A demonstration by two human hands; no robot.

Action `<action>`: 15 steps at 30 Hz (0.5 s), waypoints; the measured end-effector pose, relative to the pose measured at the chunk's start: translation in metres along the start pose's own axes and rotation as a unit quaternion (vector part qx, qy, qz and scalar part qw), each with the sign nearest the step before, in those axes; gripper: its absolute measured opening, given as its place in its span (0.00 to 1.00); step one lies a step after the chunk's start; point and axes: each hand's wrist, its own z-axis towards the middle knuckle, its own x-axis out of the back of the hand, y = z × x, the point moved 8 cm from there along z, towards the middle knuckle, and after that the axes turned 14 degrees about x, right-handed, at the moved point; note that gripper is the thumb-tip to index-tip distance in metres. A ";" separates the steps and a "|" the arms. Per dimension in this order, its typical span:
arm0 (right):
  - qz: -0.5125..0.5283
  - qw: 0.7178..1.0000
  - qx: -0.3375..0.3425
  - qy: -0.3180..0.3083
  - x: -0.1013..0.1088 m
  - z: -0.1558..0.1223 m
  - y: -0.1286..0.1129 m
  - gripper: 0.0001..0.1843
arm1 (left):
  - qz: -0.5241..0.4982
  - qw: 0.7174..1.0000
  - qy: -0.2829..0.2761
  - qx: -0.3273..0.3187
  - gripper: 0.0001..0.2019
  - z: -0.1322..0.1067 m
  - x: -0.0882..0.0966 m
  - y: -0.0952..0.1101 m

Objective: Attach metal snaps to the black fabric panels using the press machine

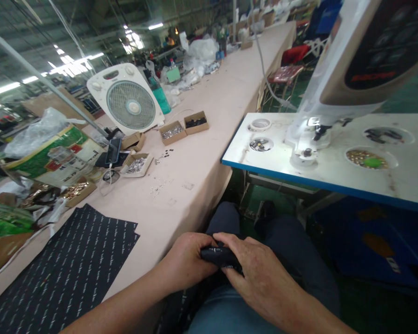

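Note:
Both my hands meet over my lap at the bottom centre. My left hand (pixel 188 262) is curled around one end of a small folded piece of dark printed fabric (pixel 218 255). My right hand (pixel 256 273) lies over its other end, fingers closed on it. Most of the piece is hidden under my fingers. A stack of the same dark printed fabric sheets (pixel 73 273) lies on the long beige table (pixel 202 153) to my left.
A white machine table (pixel 275 162) with a press machine (pixel 337 79) and recessed parts cups stands ahead right. On the beige table sit small cardboard boxes of metal parts (pixel 173 132), a box fan (pixel 128 102), a phone (pixel 113 150), bags and clutter.

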 end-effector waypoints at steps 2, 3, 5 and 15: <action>0.025 1.000 -0.007 0.006 0.000 0.002 0.007 0.29 | -0.019 0.999 -0.029 0.022 0.03 0.003 -0.003 -0.005; 0.051 0.999 -0.008 0.008 0.001 0.003 0.009 0.29 | -0.033 0.998 -0.047 0.030 0.02 0.005 -0.005 -0.007; 0.111 0.994 -0.010 0.009 0.004 0.006 0.013 0.30 | -0.067 0.993 -0.093 0.036 0.07 0.007 -0.009 -0.009; 0.249 0.967 -0.055 -0.029 0.006 0.007 0.019 0.23 | -0.142 0.965 -0.213 0.053 0.14 0.008 -0.018 -0.008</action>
